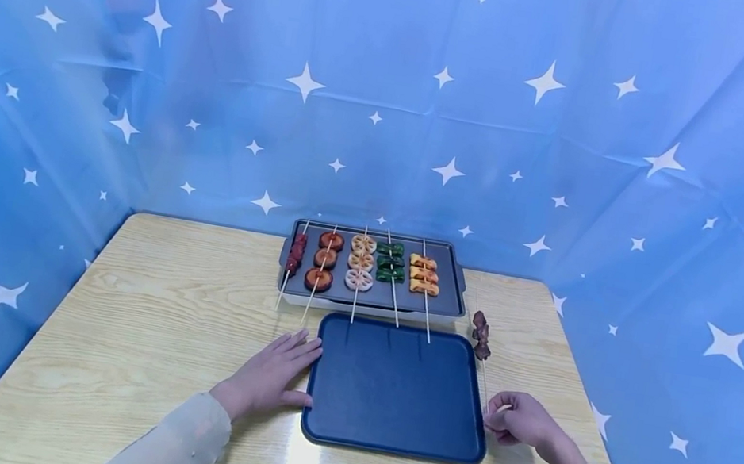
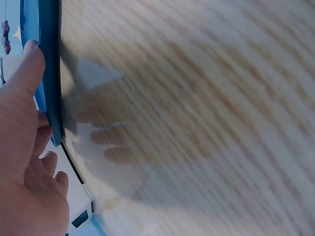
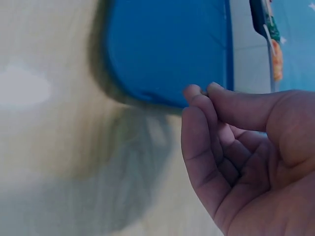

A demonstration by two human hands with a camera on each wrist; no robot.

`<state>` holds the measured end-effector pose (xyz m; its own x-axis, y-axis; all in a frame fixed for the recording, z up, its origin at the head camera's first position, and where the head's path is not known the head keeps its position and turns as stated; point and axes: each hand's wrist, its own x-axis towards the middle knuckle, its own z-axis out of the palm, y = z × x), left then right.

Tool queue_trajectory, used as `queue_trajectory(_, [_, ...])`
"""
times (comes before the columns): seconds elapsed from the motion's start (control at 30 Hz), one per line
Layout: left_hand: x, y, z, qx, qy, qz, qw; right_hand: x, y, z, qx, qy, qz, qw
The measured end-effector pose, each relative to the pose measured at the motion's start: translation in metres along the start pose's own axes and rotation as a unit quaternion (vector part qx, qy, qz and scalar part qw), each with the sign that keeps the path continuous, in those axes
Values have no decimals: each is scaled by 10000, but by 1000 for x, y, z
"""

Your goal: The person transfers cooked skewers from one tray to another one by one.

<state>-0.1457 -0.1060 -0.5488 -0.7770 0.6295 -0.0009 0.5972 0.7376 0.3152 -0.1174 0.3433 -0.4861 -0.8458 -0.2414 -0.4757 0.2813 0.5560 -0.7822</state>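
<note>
My right hand point(image 1: 520, 420) pinches the lower end of a meat skewer's stick between thumb and fingertips. The skewer point(image 1: 482, 337) carries dark brown chunks and points away from me, beside the right edge of the blue tray point(image 1: 399, 396). In the right wrist view the thumb and fingertips meet near the tray's corner, hiding most of the stick. My left hand point(image 1: 274, 378) lies at the tray's left edge with its fingers extended. The left wrist view shows its thumb point(image 2: 30, 64) against the tray's side wall point(image 2: 50, 73).
Behind the tray stands a dark grill plate point(image 1: 444, 303) holding several skewers: red meat point(image 1: 296, 254), round brown slices point(image 1: 318, 280), lotus root slices point(image 1: 358, 280), green pieces point(image 1: 391, 262) and yellow pieces point(image 1: 424, 275). Their sticks overhang its front edge. Blue star-patterned curtains point(image 1: 385, 146) surround the wooden table point(image 1: 188, 301).
</note>
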Motion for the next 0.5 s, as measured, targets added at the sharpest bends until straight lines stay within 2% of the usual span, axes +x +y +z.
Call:
queue_trajectory(0.17, [-1, 0, -1, -82, -15, -25, 10000, -5, 12, 6, 277, -300, 41, 9992])
queue_trajectory(0.5, [0, 0, 1, -219, -100, -133, 9996, -10, 18, 20, 323, -484, 70, 9983])
